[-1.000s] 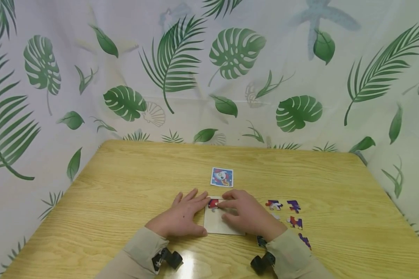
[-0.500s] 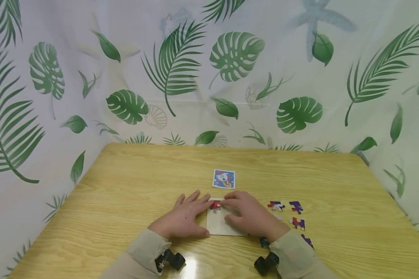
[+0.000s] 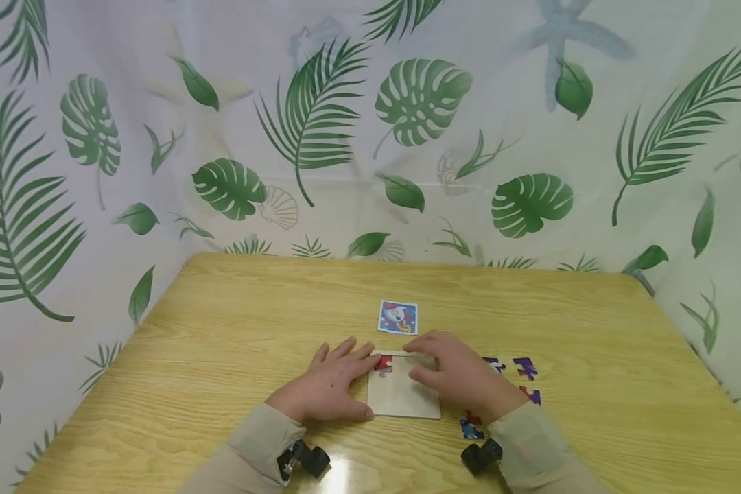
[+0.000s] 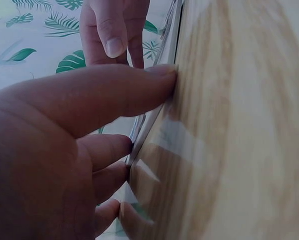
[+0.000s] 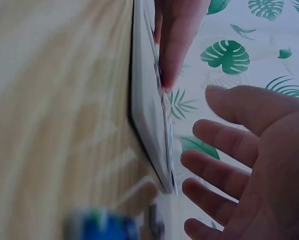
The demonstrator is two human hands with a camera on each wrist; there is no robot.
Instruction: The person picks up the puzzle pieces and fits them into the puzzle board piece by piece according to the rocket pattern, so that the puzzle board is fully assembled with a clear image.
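Touching the L edge of a pale sq. board (image 3: 410, 399), the L hand (image 3: 324, 390) lies back up w/ fingers spread & nearly straight; its grip is wide & has hold of nothing. Its index fingertip is at a red piece (image 3: 385, 362), which sits in the board's far L corner; thumb is by the near L corner.

R hand (image 3: 453, 370) is over the board's R side, thumb & index apart, its grip loose, about halfway spread, w/ nothing in it. In the R wrist view its fingers are clear of the board.

More pcs. on the tabletop (image 3: 253, 322), R of the board: a purple pc. (image 3: 525, 368); a red & purple pc. (image 3: 532, 395), partly hidden by the R arm; a purple & white pc. (image 3: 495, 365), partly behind the R hand; & a blue pc. (image 3: 471, 430) off the board's near R corner, next to the R cuff (image 3: 512, 429).

A small card (image 3: 398, 318) w/ a white & red fig. on blue lies just beyond the board. Bkgd: white cloth (image 3: 346, 151) w/ green leaves.
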